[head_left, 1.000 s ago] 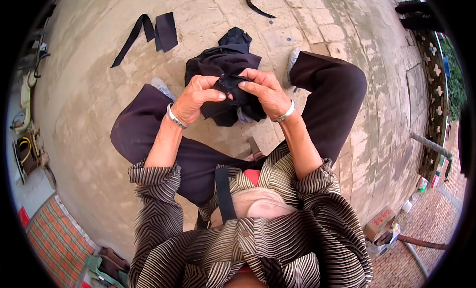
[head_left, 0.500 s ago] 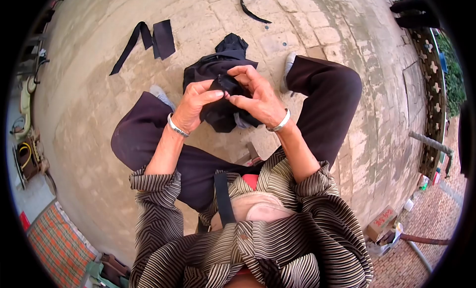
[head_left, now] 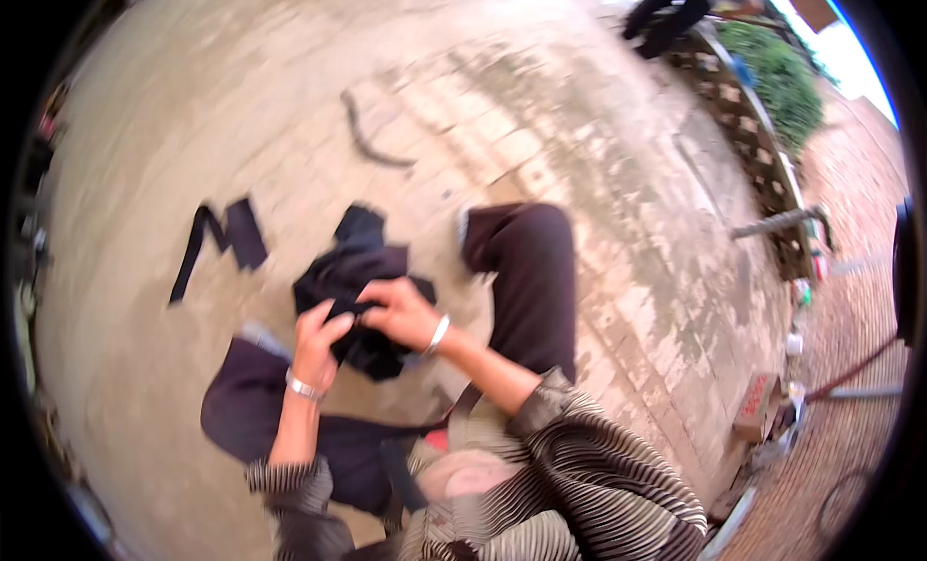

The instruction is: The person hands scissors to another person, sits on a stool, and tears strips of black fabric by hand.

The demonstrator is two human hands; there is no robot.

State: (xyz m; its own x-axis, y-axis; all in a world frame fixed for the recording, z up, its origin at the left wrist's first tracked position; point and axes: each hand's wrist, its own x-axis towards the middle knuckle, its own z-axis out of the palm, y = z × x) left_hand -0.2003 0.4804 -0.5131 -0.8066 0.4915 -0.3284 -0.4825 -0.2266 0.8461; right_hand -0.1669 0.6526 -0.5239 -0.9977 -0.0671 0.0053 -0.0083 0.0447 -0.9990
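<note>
A bundle of black cloth (head_left: 353, 257) lies on the paved ground between my spread legs. My left hand (head_left: 319, 343) pinches the dark cloth near its lower edge, thumb and fingers pressed together. Close beside it on the right, my right hand (head_left: 401, 312) grips the same cloth, fingers curled over it. Each wrist wears a silver bangle. The picture is smeared by motion, so the exact spot between the fingertips cannot be made out.
Dark fabric strips (head_left: 247, 235) lie on the ground at left, and a curved dark strip (head_left: 365, 136) farther ahead. A person's dark trouser legs (head_left: 666, 15) stand by a low openwork wall (head_left: 744, 122). A cardboard box (head_left: 756, 406) sits at right.
My view has swung to the right and up, so hands, cloth and strips appear lower and farther left. Both hands still hold the black cloth and stay close together.
</note>
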